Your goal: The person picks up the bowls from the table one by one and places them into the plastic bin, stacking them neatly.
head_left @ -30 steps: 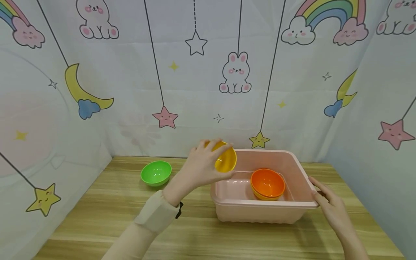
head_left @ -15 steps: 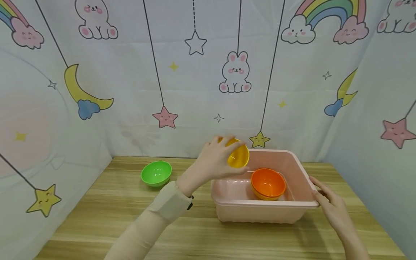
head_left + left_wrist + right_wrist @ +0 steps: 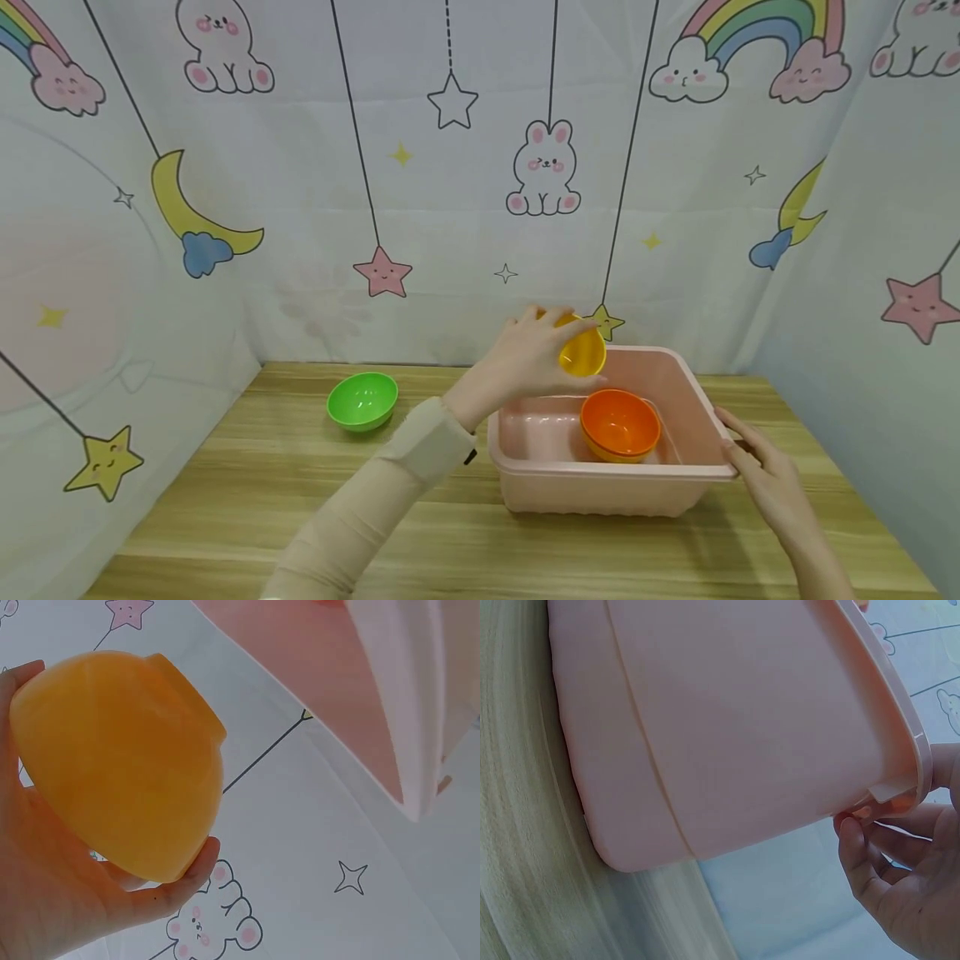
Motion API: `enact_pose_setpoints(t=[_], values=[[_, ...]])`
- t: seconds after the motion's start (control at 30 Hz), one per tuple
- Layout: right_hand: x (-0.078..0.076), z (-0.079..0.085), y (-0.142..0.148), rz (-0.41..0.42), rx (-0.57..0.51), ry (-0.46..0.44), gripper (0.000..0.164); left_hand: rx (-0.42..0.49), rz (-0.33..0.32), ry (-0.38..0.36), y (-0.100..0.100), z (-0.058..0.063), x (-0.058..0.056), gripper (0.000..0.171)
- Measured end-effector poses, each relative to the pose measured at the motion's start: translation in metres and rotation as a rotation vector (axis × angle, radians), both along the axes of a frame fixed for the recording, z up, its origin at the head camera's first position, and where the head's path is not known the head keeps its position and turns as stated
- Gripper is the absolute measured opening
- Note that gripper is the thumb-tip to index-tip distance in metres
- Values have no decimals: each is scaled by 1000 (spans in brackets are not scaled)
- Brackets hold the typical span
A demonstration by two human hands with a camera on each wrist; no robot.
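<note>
Two holds: gripping raised, tilted yellow bowl point(image 3: 585, 352) w/ L hand point(image 3: 525, 358), fingers curled round it, nr 12 o'clock side of pink tub point(image 3: 600, 492); gripping tub at 3 o'clock w/ R hand point(image 3: 767, 473). Inside: orange bowl point(image 3: 619, 422), 5 o'clock from yellow bowl. On table point(image 3: 247, 500): green bowl point(image 3: 363, 402), tub's 9 o'clock.

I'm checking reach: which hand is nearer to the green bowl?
Left. The left hand holds a yellow bowl in the air, to the right of the green bowl. The right hand is farther right, gripping the pink bin's right rim.
</note>
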State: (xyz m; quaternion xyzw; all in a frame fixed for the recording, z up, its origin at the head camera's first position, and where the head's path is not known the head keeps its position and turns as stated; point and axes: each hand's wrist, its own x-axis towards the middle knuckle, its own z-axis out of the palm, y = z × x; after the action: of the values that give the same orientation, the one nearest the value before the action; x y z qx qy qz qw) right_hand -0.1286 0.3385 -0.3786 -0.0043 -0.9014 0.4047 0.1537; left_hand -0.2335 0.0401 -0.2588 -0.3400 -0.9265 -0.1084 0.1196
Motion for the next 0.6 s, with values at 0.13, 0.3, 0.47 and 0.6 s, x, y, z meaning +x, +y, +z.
enact_pose_setpoints(t=[0.13, 0.3, 0.47, 0.6], values=[[0, -1, 1, 1, 2, 1, 46, -16, -16, -13, 9, 1, -3, 71], [0, -1, 1, 3, -1, 14, 46, -33, -35, -26, 19, 1, -7, 71], [0, -1, 1, 10, -2, 10, 46, -32, -51, -41, 28, 2, -11, 70], [1, 0, 1, 14, -7, 6, 46, -35, -68, -49, 33, 3, -14, 68]])
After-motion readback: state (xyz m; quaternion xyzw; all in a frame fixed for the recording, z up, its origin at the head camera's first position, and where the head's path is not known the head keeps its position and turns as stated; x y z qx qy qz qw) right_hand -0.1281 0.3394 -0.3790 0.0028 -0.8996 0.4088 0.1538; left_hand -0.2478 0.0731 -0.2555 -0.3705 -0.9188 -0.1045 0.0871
